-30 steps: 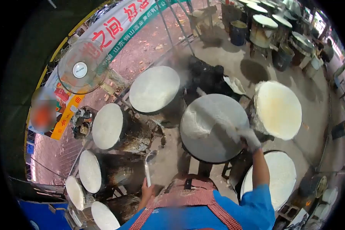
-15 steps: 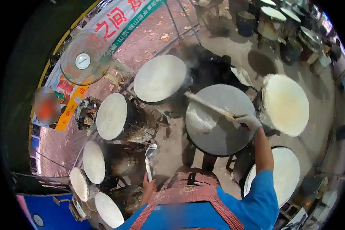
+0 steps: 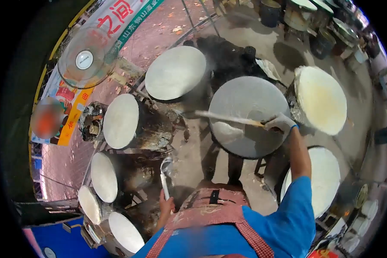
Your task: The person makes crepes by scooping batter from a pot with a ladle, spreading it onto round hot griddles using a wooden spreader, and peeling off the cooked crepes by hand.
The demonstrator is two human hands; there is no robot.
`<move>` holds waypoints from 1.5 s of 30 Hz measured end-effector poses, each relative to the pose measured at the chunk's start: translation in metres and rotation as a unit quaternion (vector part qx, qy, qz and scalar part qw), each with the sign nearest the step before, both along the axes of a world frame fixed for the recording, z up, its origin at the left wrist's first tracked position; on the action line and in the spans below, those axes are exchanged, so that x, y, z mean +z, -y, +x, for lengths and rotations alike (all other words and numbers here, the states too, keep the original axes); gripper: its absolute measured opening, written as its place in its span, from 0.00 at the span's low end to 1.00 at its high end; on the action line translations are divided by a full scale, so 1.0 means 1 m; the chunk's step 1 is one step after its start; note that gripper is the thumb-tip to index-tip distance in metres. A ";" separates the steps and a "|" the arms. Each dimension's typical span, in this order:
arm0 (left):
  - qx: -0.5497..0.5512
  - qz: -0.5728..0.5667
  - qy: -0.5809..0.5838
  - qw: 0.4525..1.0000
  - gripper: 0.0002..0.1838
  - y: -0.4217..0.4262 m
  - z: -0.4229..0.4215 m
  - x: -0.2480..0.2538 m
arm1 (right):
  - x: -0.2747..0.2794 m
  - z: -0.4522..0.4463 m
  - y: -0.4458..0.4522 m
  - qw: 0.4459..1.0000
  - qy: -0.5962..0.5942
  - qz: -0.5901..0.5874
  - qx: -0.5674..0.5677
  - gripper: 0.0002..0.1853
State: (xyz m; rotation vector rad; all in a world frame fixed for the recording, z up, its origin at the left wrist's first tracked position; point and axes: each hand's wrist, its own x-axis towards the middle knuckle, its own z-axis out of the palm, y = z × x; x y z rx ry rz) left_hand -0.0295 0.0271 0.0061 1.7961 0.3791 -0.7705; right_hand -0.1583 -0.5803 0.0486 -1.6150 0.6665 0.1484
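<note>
My right hand (image 3: 280, 123), in a whitish glove, is closed round the handle end of a long pale wooden stick (image 3: 228, 117). The stick lies across a large round grey griddle (image 3: 249, 92), its far end past the left edge. A patch of white batter (image 3: 226, 132) sits at the griddle's lower left. Lower left, my bare left hand (image 3: 166, 204) is wrapped round the white handle of a metal ladle (image 3: 164, 170), whose bowl points up, away from the griddle.
Round griddles coated white stand on drums: one behind (image 3: 175, 73), one right (image 3: 321, 100), one lower right (image 3: 316, 180) and several at left. A fan (image 3: 84, 59) stands upper left before a banner (image 3: 137, 21). More drums stand at the upper right.
The stick first blurred over the griddle's right side, then swung across it to point left. The batter patch looks smaller and more compact. My left hand still holds the ladle.
</note>
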 end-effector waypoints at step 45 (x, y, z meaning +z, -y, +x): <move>-0.147 -0.506 -0.478 0.703 0.13 -0.117 0.103 -0.039 | -0.060 -0.097 -0.330 0.857 -0.098 -0.334 -0.381 0.21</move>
